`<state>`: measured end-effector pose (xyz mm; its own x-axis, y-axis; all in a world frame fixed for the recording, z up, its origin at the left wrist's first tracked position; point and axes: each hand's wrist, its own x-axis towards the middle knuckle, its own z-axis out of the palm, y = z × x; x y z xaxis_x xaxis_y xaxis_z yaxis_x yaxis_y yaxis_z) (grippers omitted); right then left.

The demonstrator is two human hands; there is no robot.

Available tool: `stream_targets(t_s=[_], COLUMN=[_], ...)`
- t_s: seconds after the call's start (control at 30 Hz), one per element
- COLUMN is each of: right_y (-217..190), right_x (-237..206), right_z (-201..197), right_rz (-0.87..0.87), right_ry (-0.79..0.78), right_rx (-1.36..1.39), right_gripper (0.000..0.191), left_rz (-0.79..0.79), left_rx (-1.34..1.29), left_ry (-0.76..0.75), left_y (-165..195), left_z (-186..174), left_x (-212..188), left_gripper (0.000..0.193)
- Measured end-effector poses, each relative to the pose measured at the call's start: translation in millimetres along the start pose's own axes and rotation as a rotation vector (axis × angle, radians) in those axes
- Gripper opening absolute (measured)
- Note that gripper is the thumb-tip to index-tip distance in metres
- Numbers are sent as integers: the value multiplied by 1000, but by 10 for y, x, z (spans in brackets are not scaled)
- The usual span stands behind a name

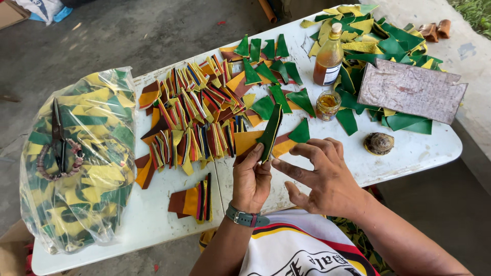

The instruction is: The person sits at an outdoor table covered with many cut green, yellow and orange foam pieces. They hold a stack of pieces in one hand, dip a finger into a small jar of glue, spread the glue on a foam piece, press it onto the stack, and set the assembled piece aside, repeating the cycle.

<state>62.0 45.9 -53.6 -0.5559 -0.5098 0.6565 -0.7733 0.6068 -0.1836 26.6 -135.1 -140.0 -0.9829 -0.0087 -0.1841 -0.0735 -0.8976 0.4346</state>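
My left hand [250, 180] pinches a folded green and black leather piece [270, 132] upright over the white table [409, 148]. A green watch sits on that wrist. My right hand [322, 174] hovers just right of the piece, fingers spread, its index finger pointing at the piece's lower edge; it holds nothing. Rows of folded red, yellow, green and brown pieces [192, 115] lie overlapped to the left. Loose green triangles [271, 76] lie beyond the hands.
A clear plastic bag [76, 158] of yellow and green scraps sits at the left with pliers [57, 138] on top. An amber bottle [328, 59], small open jar [328, 105], worn board [411, 89], round shell-like lump [379, 143] and more scraps [368, 30] lie at right.
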Motion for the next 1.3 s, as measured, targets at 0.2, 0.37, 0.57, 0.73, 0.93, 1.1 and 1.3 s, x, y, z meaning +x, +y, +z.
stream_targets(t_s=[0.2, 0.37, 0.57, 0.73, 0.93, 1.1, 1.3], right_y=[194, 256, 206, 239, 356, 402, 899], right_x=[55, -81, -220, -316, -325, -331, -290], right_z=[-30, -63, 20, 154, 165, 153, 124], right_rz=[50, 63, -45, 39, -39, 8, 164], right_ry=[45, 17, -5, 18, 43, 103, 100], right_rx=[-262, -35, 246, -164, -216, -233, -291], right_gripper=[52, 49, 53, 63, 63, 58, 47], left_rz=[-33, -35, -45, -74, -91, -113, -156], left_rx=[-36, -16, -12, -166, -238, -261, -278], left_ry=[-2, -3, 9, -60, -33, -26, -61], left_y=[-126, -210, -297, -346, -377, -367, -334], left_z=[31, 47, 33, -14, -50, -83, -147], left_x=[-18, -22, -12, -14, 16, 6, -32], left_gripper=[13, 12, 11, 12, 16, 17, 15])
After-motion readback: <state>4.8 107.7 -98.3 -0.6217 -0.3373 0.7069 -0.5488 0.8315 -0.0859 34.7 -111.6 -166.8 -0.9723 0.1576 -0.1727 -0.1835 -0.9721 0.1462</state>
